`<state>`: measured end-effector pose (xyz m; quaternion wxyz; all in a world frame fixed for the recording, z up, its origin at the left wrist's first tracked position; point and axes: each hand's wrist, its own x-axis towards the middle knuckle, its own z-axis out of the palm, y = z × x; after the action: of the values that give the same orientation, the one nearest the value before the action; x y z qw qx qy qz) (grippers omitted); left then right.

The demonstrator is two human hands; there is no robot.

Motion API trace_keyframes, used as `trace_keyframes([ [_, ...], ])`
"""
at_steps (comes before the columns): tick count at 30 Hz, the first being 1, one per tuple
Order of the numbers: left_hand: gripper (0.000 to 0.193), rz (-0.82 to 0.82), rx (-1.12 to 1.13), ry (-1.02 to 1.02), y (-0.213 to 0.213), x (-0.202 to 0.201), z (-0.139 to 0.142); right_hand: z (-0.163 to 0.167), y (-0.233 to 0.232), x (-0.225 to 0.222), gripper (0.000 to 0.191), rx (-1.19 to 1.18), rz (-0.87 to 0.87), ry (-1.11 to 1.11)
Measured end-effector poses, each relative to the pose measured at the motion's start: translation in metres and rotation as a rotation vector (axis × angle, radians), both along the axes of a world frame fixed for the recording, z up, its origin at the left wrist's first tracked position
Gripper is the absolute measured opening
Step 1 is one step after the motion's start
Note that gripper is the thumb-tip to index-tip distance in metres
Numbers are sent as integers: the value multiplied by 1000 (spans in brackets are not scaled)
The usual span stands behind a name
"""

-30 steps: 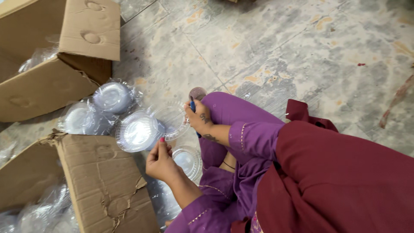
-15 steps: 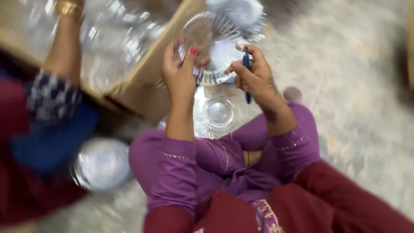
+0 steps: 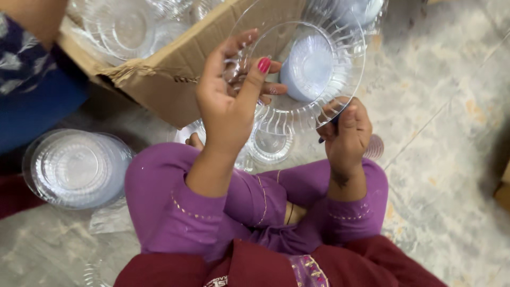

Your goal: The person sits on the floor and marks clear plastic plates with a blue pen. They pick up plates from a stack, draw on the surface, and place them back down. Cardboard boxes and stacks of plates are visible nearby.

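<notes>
My grip: left hand [image 3: 228,101] pinches the clear bowl [image 3: 303,74] at its 9 o'clock rim; right hand [image 3: 348,133] clamps the 5 o'clock rim, a blue pen tucked inside.
Bowl: held up over my lap, see-through, round, ribbed.
Worry: smooth plastic might slip down.
Nearby: bowl stack [image 3: 74,167] at 8 o'clock; brown cardboard box [image 3: 164,79] at 10.

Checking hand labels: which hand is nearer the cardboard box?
Left. The left hand grips the clear ribbed bowl right in front of the cardboard box; the right hand holds the bowl's lower edge, farther from it.
</notes>
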<state>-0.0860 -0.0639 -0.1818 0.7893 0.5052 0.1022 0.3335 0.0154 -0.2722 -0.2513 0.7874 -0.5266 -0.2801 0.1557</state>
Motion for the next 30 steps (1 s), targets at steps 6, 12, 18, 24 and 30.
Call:
trace_keyframes([
  [6, 38, 15, 36, 27, -22, -11, 8, -5, -9, -12, 35, 6, -136, -128],
  [12, 39, -16, 30, 95, -23, -14, 13, 1, -11, -12, 39, 29, -201, -158],
  [18, 33, -23, 77, 9, -26, -11, 6, 8, -11, -12, 40, 152, -61, -72],
  [24, 36, -24, 138, -2, -26, -7, 11, 24, -1, -20, 80, 63, -145, -40],
  [30, 54, -16, 292, 109, -24, -10, 23, 32, 5, -25, 78, 60, -169, -10],
])
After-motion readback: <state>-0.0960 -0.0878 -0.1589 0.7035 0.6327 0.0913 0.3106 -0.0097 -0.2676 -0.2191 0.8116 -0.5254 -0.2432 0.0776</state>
